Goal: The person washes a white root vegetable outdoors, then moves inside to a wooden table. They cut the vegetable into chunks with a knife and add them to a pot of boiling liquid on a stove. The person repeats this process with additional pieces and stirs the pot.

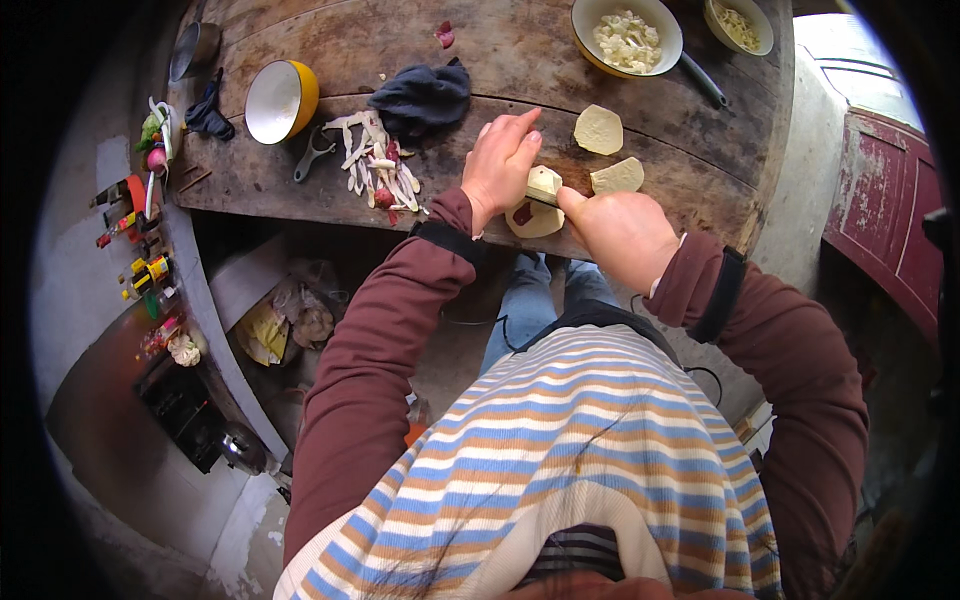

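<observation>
My right hand (624, 234) is closed around a knife (541, 199); the handle is hidden in the fist and only a narrow strip of blade shows. A pale, peeled root vegetable piece (544, 180) sits against the blade, near the table's front edge. My left hand (501, 161) lies flat beside that piece, fingers stretched out and not wrapped around anything; its contact with the blade is hidden. Nearer my body is a cut slice (541, 227) with a red skin patch. Two more pale slices, one farther back (598, 130) and one beside my right hand (618, 175), rest on the wood.
On the wooden table (517, 45) are a peeler (311, 156), peelings (375, 169), a dark cloth (421, 94) and a tilted yellow bowl (276, 103). Farther back stand a bowl of cauliflower pieces (628, 41) and a bowl of pale shreds (735, 26). Bottles (146, 276) line a ledge at left.
</observation>
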Demonstrator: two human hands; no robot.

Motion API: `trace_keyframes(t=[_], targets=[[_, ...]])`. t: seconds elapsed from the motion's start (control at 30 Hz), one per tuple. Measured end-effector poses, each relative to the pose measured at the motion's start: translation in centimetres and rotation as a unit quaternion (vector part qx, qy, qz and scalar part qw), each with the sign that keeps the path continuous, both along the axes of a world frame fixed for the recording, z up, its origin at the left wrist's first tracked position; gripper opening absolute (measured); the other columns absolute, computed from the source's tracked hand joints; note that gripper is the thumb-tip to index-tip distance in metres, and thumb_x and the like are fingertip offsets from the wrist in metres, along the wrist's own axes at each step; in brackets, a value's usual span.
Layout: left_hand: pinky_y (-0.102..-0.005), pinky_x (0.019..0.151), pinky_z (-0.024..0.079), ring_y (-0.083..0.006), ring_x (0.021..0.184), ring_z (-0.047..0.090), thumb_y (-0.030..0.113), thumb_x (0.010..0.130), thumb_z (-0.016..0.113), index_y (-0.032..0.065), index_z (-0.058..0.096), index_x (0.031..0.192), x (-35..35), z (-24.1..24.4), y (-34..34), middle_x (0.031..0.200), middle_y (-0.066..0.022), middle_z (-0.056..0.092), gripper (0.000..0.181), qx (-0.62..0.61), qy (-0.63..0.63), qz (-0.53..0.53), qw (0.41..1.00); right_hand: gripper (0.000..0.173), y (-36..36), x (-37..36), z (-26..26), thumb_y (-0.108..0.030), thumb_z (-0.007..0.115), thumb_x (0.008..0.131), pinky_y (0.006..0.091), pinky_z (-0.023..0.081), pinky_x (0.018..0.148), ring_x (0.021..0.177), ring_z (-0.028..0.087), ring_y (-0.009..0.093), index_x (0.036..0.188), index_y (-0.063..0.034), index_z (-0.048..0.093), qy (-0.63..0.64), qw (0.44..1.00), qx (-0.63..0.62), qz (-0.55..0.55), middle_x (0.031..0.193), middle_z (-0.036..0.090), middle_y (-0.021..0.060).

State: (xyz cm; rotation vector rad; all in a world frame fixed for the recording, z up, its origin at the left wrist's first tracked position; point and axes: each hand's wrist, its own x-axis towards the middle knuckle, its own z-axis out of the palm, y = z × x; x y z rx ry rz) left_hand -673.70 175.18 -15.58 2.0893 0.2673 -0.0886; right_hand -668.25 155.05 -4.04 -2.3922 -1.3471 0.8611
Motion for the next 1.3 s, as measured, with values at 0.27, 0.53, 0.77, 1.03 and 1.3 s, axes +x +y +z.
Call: trace_keyframes(t=[0.27,0.53,0.77,1.03,1.3], targets=[[-0.0545,0.101,0.037,-0.0369,0.126,0.045,0.03,0.095,0.055,0.0056,0.053,0.136,-4.1,-0.8,-2.6,0.133,-0.0179,0.053,0.048,0.175,-0.038,0.092,0.98,0.006,-2.7,-1.7,-6.6,-0.018,0.055,0.092,0.0455,0.053,0.053,0.061,0.068,0.031,0.094,-0.0121,0.054,-0.046,0.998,-0.031,0.01,0.065,0.065,0.0106],[-0.0505,0.097,0.036,-0.0311,0.108,0.054,0.046,0.081,0.069,0.0171,0.064,0.116,-10.4,-4.6,-8.1,0.118,-0.0112,0.054,0.046,0.191,-0.25,0.047,0.948,0.02,-5.0,-0.5,-12.6,-0.028,0.06,0.096,0.0517,0.052,0.061,0.07,0.066,0.041,0.106,-0.011,0.057,-0.043,0.979,0.158,-0.121,0.077,0.067,0.0181],[-0.0424,0.089,0.046,-0.0323,0.097,0.054,0.033,0.102,0.056,-0.0009,0.049,0.132,-13.8,-5.1,-9.9,0.117,-0.0186,0.049,0.046,-0.083,-0.041,0.231,0.969,0.025,-7.0,-2.9,-13.0,-0.03,0.058,0.099,0.0563,0.049,0.066,0.078,0.063,0.049,0.102,-0.0061,0.052,0.11,0.963,0.102,-0.222,0.078,0.065,0.0266],[-0.0461,0.1,0.046,-0.0391,0.11,0.054,0.028,0.066,0.09,0.0032,0.049,0.133,-11.7,-2.5,-12.3,0.123,-0.0187,0.053,0.082,0.032,0.0,0.071,0.997,0.027,-5.3,-3.2,-11.9,-0.032,0.058,0.099,0.0555,0.05,0.065,0.078,0.065,0.047,0.104,-0.0072,0.051,0.118,0.964,0.063,-0.23,0.078,0.067,0.024],[-0.0359,0.099,0.047,-0.0256,0.114,0.057,0.025,0.073,0.088,0.0055,0.056,0.129,-14.0,-2.0,-9.2,0.123,-0.0118,0.057,0.068,-0.142,0.009,0.129,0.981,0.026,-5.8,-3.2,-10.5,-0.034,0.057,0.099,0.0556,0.05,0.066,0.079,0.064,0.046,0.102,-0.0079,0.052,0.097,0.975,0.076,-0.183,0.079,0.066,0.024]])
